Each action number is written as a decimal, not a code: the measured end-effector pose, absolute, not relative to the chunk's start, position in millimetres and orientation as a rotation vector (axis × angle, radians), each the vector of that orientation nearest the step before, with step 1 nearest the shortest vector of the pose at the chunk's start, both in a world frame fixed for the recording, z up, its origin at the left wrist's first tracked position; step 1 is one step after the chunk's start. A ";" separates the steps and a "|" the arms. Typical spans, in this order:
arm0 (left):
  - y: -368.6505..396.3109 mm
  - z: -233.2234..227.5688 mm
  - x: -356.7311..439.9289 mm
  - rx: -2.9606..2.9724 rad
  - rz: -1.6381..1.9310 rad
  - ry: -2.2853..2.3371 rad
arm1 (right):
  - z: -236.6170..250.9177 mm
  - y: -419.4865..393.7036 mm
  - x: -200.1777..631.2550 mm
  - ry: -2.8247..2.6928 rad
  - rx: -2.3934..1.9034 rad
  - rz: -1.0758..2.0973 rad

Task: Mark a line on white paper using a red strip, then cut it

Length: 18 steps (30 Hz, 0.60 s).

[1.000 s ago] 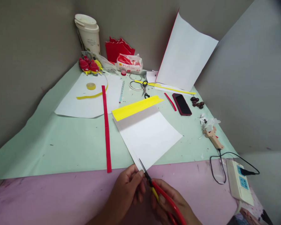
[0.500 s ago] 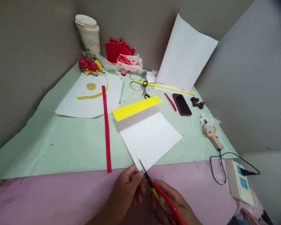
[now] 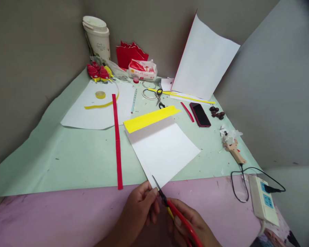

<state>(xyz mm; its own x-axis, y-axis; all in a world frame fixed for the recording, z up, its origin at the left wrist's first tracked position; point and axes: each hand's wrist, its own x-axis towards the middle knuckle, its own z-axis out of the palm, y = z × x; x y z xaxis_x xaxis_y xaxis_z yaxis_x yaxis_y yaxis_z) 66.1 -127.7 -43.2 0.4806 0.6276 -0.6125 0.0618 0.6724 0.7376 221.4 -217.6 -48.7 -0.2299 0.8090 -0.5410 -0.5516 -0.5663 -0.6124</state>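
My left hand [image 3: 141, 206] pinches the near corner of a sheet of paper [image 3: 164, 147], white on top, its far edge curled over to show a yellow underside. In my right hand [image 3: 190, 223] is a pair of scissors [image 3: 180, 216] with red handles and a bit of yellow. Their dark blades lie at the sheet's near edge, close beside my left thumb, pointing away from me. The lower blade is hidden under the paper. A long red strip [image 3: 117, 147] rests on the green covering to the left of the sheet.
Black-handled scissors [image 3: 158, 97], a pencil [image 3: 134, 101] and a phone [image 3: 200, 115] lie beyond the sheet. At the right are a glue gun [image 3: 234, 151] and a power strip [image 3: 265, 199] with its cord. A white cup [image 3: 97, 37] stands at the back left, near a tape roll [image 3: 100, 94].
Hardly anything differs. The scissors and both hands stay at the near corner of the sheet, with only a tiny shift.
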 end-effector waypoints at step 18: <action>-114.5 -33.4 61.5 0.921 0.397 1.153 | -46.8 -223.6 226.4 -0.415 -1.165 1.932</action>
<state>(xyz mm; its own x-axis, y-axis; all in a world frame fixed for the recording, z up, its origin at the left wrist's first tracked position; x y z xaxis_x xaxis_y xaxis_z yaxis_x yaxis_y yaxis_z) 61.5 -114.5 -33.4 0.3903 0.6951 -0.6037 0.1755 0.5876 0.7899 226.4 -223.6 -46.8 -0.2332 0.7841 -0.5752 -0.4787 -0.6074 -0.6339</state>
